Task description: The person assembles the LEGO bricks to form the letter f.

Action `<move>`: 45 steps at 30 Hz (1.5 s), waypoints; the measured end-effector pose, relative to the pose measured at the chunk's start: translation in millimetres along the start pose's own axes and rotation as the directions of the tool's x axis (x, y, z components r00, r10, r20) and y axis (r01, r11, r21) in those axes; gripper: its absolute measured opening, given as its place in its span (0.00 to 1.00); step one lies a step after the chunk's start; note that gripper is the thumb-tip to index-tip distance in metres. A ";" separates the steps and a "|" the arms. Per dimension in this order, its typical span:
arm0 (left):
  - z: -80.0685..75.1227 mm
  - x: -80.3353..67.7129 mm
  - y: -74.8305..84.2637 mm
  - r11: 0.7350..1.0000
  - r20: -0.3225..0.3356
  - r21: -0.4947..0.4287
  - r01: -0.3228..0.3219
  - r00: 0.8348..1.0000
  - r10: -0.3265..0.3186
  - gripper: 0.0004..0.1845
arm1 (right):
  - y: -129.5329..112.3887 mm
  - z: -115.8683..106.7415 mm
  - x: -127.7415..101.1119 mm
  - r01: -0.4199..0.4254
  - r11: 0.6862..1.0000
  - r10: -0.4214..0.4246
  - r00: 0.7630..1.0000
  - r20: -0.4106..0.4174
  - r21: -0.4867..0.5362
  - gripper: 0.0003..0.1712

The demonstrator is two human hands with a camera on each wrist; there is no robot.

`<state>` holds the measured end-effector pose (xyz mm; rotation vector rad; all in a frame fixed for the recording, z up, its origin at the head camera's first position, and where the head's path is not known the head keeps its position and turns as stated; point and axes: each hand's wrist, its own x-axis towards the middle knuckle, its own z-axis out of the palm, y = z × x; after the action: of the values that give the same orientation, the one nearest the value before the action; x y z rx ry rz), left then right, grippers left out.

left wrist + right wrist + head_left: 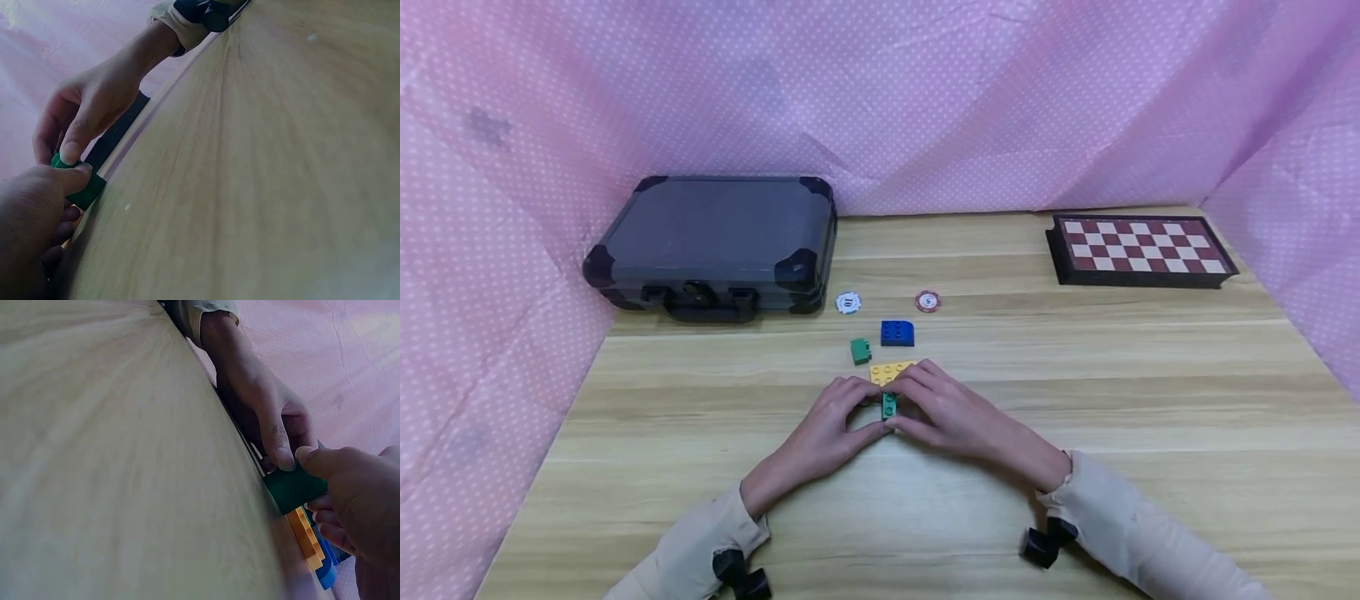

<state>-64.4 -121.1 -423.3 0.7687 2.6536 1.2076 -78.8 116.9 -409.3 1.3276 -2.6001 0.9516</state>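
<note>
Between both hands, near the middle of the table, is a green toy brick [889, 407] with round studs on top. My left hand [832, 427] pinches it from the left, thumb at its near end. From the other side my right hand [957, 414] grips the same brick, its thumb meeting the left one. In the right wrist view the brick's smooth green side [292, 489] shows close over the tabletop. Just beyond the fingers lies a yellow brick [889, 372], partly covered by the right hand. A smaller green brick [861, 351] and a blue brick [897, 333] lie farther back.
A white-and-blue poker chip [848, 302] and a red one [928, 301] lie behind the bricks. At the back left stands a grey case [722, 229] with black corners. A checkered game board [1142, 246] sits at the back right, before the pink dotted cloth [925, 100].
</note>
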 end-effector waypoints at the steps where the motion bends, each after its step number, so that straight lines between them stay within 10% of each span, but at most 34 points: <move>1: -0.2 -0.1 -0.2 1.000 -0.001 0.002 0.000 1.000 0.000 0.21 | 0.1 0.1 0.2 0.000 1.000 0.000 1.000 0.000 -0.002 0.24; 23: 0.7 0.1 -1.6 1.000 -0.003 0.009 -0.002 1.000 0.002 0.22 | 17.6 -13.5 -3.1 -0.097 0.995 0.093 0.991 -0.096 -0.032 0.23; 45: 2.6 -0.8 -1.4 1.000 -0.014 0.027 -0.005 1.000 0.005 0.21 | 42.0 -5.1 4.3 -0.128 0.984 0.129 0.992 -0.005 -0.124 0.27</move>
<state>-63.4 -120.5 -426.1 0.7747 2.6862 1.1842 -114.2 134.9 -424.5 1.1455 -2.7252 0.7892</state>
